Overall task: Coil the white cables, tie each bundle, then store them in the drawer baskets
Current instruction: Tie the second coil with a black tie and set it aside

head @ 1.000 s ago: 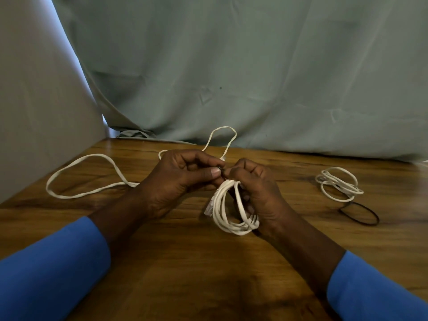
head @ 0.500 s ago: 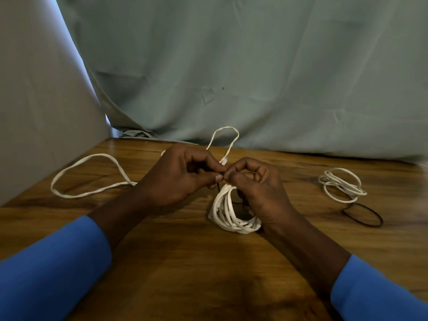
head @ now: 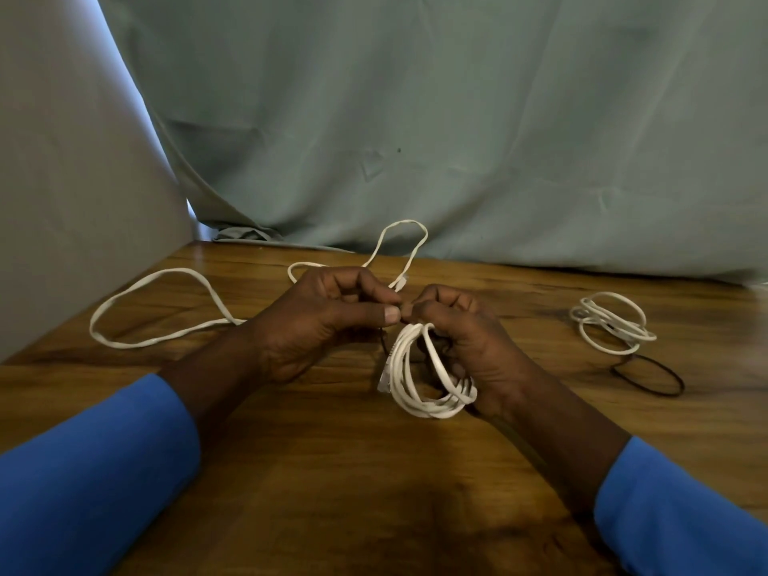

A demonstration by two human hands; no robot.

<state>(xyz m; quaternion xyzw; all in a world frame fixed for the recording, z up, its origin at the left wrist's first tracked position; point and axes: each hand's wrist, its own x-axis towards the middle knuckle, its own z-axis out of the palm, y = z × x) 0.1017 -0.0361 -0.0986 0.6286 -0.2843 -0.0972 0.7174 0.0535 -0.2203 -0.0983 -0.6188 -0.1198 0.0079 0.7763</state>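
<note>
Grip of the right hand (head: 465, 347) is curled through the coiled bundle of white round cable (head: 415, 380). The fingers pass inside the loops and the bundle hangs from them, its lower edge close over the brown wooden table (head: 332, 471). A pale plug end lies against the left side of the coil.

Grip of the left hand (head: 324, 322) is pressed together, thumb against forefinger. It meets the right fingertips just above the top of the bundle. A thin dark strand (head: 384, 345) drops from that pinch beside the coil, but what the fingertips hold is too small to tell for certain. No print on the cable or plug can be read.

Behind the left hand a loose flat white cable (head: 166, 309) lies in a wide loop on the table. It runs under the wrist and rises in a narrow loop beyond the knuckles.

Well apart to the right lies a second coil of white cable (head: 611, 326). A black elastic loop (head: 648, 376) lies flat just beside its near edge.

Blue sleeves (head: 83, 492) cover both forearms. A grey-green cloth curtain (head: 457, 118) hangs along the far edge of the table, and a pale grey panel (head: 62, 201) stands at the left.
</note>
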